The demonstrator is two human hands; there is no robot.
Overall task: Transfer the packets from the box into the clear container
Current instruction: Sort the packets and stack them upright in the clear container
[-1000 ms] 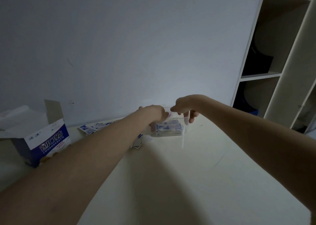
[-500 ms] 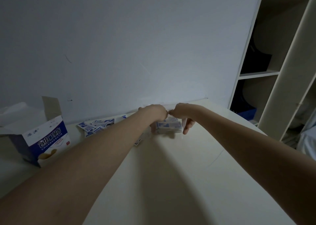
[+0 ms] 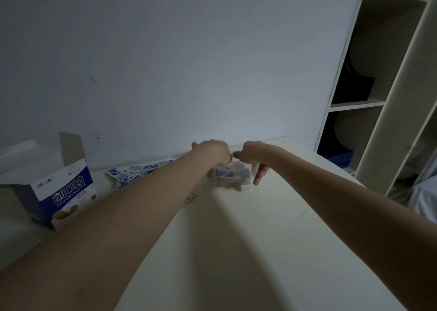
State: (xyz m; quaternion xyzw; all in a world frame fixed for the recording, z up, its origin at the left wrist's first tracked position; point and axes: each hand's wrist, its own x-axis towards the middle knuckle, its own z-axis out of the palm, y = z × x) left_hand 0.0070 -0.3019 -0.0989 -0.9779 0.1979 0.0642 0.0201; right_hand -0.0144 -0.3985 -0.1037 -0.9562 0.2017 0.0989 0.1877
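A small clear container point(image 3: 230, 177) stands on the pale table near the wall, filled with blue-and-white packets. My left hand point(image 3: 212, 152) is curled over its top left end, with the fingertips hidden. My right hand point(image 3: 253, 156) grips the right end, thumb pointing down along the container's side. More loose packets point(image 3: 132, 171) lie scattered by the wall, left of my left forearm. The open blue-and-white box point(image 3: 61, 190) stands at the far left, flaps up.
The table point(image 3: 260, 251) runs back to a plain wall. A white shelf unit point(image 3: 387, 102) with dark things on its shelves stands at the right. White paper or plastic point(image 3: 16, 152) lies behind the box.
Both hands stay on the container, which has shifted slightly. My right hand's fingers have drawn in, leaving the thumb down its side. The camera has tilted a little.
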